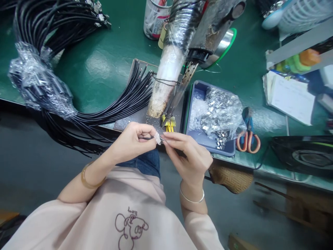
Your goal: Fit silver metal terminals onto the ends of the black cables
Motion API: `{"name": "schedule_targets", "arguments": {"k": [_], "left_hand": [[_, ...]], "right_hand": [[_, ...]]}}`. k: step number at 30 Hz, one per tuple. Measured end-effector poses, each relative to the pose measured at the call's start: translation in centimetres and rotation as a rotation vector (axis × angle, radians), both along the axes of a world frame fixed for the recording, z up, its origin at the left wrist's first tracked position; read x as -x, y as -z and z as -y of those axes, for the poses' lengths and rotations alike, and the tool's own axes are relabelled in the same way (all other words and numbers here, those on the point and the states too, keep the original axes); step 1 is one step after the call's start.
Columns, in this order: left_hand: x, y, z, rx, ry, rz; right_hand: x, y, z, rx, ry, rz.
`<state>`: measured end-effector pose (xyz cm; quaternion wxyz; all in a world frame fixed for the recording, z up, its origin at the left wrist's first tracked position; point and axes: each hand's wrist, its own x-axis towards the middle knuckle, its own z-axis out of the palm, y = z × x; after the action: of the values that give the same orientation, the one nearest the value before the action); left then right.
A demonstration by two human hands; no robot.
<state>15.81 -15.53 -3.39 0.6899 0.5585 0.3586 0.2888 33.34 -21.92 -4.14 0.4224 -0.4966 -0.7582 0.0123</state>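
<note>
Between thumb and fingers my left hand (134,140) pinches a thin black cable (146,138). A small white wrap or piece (157,138) sits at its fingertips; I cannot tell whether it is tape on a finger. My right hand (189,152) is closed in a pinch at the cable's tip, where a thin, slender bit shows, too small to name. Both hands meet in front of the table edge, just below a yellow tool piece (169,124) under a soldering iron (182,83). A bundle of black cables (117,104) lies left of them.
A blue tray (191,119) holds a plastic bag of small metal parts (221,111). Beside it lie orange-handled scissors (248,139). A thick plastic-wrapped tube (169,66) slants over the work spot. More cables (39,27), a jar (153,21) and papers (291,97) stand farther off.
</note>
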Motion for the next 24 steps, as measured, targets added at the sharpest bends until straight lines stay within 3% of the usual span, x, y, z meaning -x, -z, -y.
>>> {"name": "schedule_targets", "arguments": {"k": [6,12,16,24], "left_hand": [[0.1,0.1,0.3,0.027,0.003,0.023],[-0.1,0.5,0.7,0.041,-0.117,0.027],[-0.3,0.7,0.7,0.007,-0.129,0.038],[-0.9,0.7,0.2,-0.114,-0.177,0.002]], "right_hand": [[0.3,-0.1,0.0,-0.045,-0.037,0.162],[1.0,1.0,-0.2,-0.128,0.217,-0.098],[1.5,1.2,-0.1,-0.072,0.166,-0.073],[2.0,1.7,-0.6,-0.127,0.163,-0.048]]}}
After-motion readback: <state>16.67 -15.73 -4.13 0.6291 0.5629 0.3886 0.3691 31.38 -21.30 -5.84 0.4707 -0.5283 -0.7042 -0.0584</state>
